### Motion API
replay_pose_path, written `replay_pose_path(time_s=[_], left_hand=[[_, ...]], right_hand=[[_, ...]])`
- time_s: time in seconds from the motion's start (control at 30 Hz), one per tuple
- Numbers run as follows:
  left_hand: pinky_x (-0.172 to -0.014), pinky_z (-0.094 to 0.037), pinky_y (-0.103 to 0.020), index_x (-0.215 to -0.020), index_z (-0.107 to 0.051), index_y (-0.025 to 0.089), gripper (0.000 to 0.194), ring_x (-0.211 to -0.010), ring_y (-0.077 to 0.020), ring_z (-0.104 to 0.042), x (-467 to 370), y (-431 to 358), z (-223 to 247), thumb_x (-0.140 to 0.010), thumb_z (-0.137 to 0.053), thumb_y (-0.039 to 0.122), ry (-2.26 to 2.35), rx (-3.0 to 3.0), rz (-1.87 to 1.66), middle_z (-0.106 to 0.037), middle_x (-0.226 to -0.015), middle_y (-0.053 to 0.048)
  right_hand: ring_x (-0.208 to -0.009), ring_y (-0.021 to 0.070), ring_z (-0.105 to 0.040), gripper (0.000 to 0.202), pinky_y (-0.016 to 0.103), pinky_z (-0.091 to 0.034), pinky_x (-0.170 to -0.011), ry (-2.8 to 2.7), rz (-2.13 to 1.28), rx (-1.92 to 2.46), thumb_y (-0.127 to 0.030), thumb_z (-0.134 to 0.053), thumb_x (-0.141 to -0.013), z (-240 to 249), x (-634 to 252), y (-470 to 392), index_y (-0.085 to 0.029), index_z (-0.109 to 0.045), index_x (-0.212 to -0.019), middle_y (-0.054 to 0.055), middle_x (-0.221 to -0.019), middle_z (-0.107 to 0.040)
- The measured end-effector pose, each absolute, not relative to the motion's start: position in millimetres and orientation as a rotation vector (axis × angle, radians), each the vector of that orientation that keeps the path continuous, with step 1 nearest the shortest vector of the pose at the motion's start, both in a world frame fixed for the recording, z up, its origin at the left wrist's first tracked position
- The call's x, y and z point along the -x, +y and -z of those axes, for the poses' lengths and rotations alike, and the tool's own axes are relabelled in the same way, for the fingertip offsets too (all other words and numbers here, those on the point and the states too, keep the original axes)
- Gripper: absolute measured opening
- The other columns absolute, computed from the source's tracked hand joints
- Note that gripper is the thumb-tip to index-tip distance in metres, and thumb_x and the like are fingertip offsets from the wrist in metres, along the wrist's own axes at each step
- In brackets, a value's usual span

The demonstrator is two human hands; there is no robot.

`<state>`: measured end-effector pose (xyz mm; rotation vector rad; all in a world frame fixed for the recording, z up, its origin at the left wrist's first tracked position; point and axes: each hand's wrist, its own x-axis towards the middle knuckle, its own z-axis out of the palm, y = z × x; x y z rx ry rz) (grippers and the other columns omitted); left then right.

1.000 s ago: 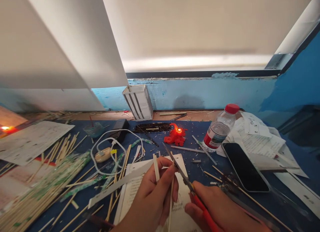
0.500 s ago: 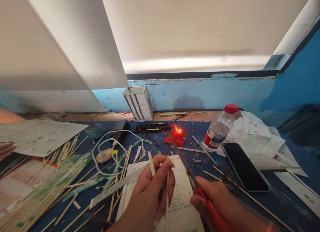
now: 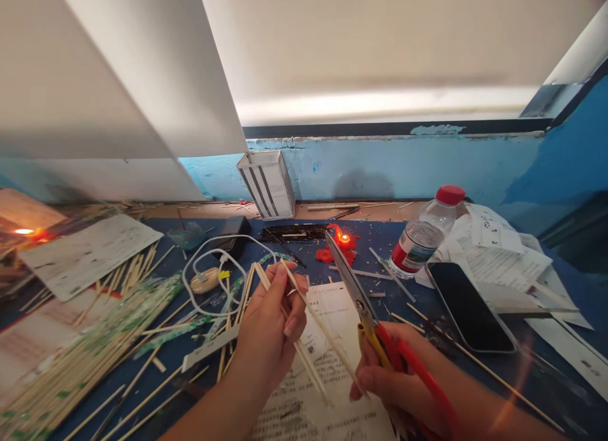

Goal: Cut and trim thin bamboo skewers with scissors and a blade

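My left hand [image 3: 273, 330] is closed around thin wooden sticks [image 3: 308, 365], with one more stick [image 3: 327, 333] pinched between thumb and finger and slanting down to the right. My right hand [image 3: 392, 377] grips red-handled scissors [image 3: 354, 286], their blades together and pointing up and away. Its fingertips are at the lower end of the slanting stick; whether they pinch it I cannot tell. Below both hands lies a printed paper booklet [image 3: 339, 308]. Beyond the scissor tips a small flame burns on a red lump of wax [image 3: 349, 244].
Many loose sticks [image 3: 95, 365] in green-marked plastic spread at left. A white cable [image 3: 190, 282], black box [image 3: 232, 232] and paper holder [image 3: 273, 191] stand behind. A water bottle [image 3: 418, 238], phone [image 3: 470, 308] and crumpled papers [image 3: 503, 257] are at right. Another flame [image 3: 23, 230] glows far left.
The stick in my left hand has swung from upright to slanting, its lower end now by my right hand. The scissors turned so their blades show side-on. The view shifted slightly.
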<state>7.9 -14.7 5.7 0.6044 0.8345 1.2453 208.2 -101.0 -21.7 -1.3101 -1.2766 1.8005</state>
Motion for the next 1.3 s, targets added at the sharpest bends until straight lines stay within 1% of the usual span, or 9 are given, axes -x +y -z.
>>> replay_pose_path(time_s=[0.17,0.5,0.67,0.87,0.93,1.0,1.1,1.23,1.3], left_hand=[[-0.032,-0.027,-0.01,-0.102,-0.06,0.019,0.01,-0.032,0.0003,-0.031,-8.5,-14.4,-3.6,-0.1,-0.064,0.029,0.836,-0.604,-1.25,-0.069,-0.07,0.004],[-0.032,-0.028,-0.008,-0.113,-0.063,0.017,0.025,-0.034,0.0023,-0.035,-11.6,-16.1,-3.2,-0.096,-0.073,0.03,0.838,-0.688,-1.21,-0.073,-0.082,0.002],[-0.031,-0.026,-0.009,-0.103,-0.069,0.013,0.025,-0.032,0.004,-0.032,-13.2,-18.5,-2.3,-0.093,-0.076,0.035,0.857,-0.701,-1.124,-0.072,-0.078,0.002],[-0.032,-0.025,-0.009,-0.102,-0.067,0.014,0.025,-0.032,0.0028,-0.03,-10.7,-15.7,-2.1,-0.091,-0.078,0.033,0.861,-0.647,-1.165,-0.071,-0.071,0.003],[-0.032,-0.025,-0.01,-0.104,-0.067,0.015,0.026,-0.033,0.0023,-0.029,-9.7,-13.3,-2.3,-0.091,-0.079,0.034,0.864,-0.641,-1.186,-0.071,-0.07,0.004],[-0.031,-0.024,-0.01,-0.104,-0.066,0.016,0.028,-0.033,0.0017,-0.028,-9.3,-11.4,-2.5,-0.089,-0.08,0.034,0.867,-0.634,-1.195,-0.069,-0.068,0.006],[-0.031,-0.022,-0.011,-0.098,-0.064,0.017,0.027,-0.033,0.001,-0.024,-9.3,-10.2,-2.2,-0.088,-0.081,0.035,0.872,-0.629,-1.183,-0.066,-0.062,0.007],[-0.031,-0.017,-0.012,-0.095,-0.064,0.017,0.025,-0.032,-0.0008,-0.02,-8.7,-11.2,-0.9,-0.091,-0.078,0.038,0.878,-0.634,-1.134,-0.055,-0.048,0.01],[-0.031,-0.016,-0.012,-0.097,-0.065,0.017,0.025,-0.032,-0.0007,-0.02,-8.9,-12.1,-0.9,-0.091,-0.078,0.038,0.877,-0.634,-1.115,-0.058,-0.051,0.009]], right_hand=[[-0.045,0.0063,-0.046,0.019,0.016,-0.033,-0.039,-1.242,-1.84,1.313,-0.033,-0.079,-0.089,21.9,-207.7,-101.6,-0.017,-0.07,-0.093,-0.009,-0.058,-0.053],[-0.051,0.0076,-0.05,0.011,0.016,-0.034,-0.042,-1.299,-1.818,1.44,-0.018,-0.075,-0.083,19.7,-208.4,-100.5,-0.019,-0.073,-0.093,-0.007,-0.065,-0.058],[-0.043,0.0058,-0.046,0.01,0.014,-0.033,-0.037,-1.306,-1.861,1.301,-0.022,-0.07,-0.088,17.8,-205.0,-99.7,-0.016,-0.076,-0.092,-0.008,-0.057,-0.054],[-0.038,0.0058,-0.046,0.014,0.014,-0.037,-0.036,-1.267,-1.906,1.223,-0.026,-0.07,-0.088,16.3,-205.5,-95.4,-0.013,-0.075,-0.089,-0.009,-0.048,-0.051],[-0.038,0.0047,-0.046,0.016,0.013,-0.038,-0.036,-1.234,-1.9,1.17,-0.028,-0.072,-0.088,18.6,-206.6,-96.0,-0.013,-0.07,-0.089,-0.006,-0.055,-0.06],[-0.039,0.003,-0.049,0.018,0.013,-0.04,-0.036,-1.187,-1.898,1.117,-0.03,-0.073,-0.089,21.0,-207.3,-97.1,-0.015,-0.062,-0.09,0.001,-0.076,-0.074],[-0.041,0.0014,-0.051,0.019,0.012,-0.041,-0.038,-1.164,-1.916,1.077,-0.027,-0.071,-0.089,22.4,-207.2,-98.1,-0.017,-0.055,-0.091,0.009,-0.098,-0.08],[-0.042,0.0027,-0.052,0.014,0.013,-0.042,-0.038,-1.197,-1.917,1.119,-0.024,-0.069,-0.089,23.3,-207.7,-98.5,-0.017,-0.057,-0.089,0.006,-0.092,-0.079],[-0.042,0.0041,-0.051,0.01,0.014,-0.041,-0.039,-1.217,-1.906,1.163,-0.023,-0.069,-0.089,24.0,-208.2,-99.0,-0.016,-0.062,-0.09,0.001,-0.078,-0.074]])
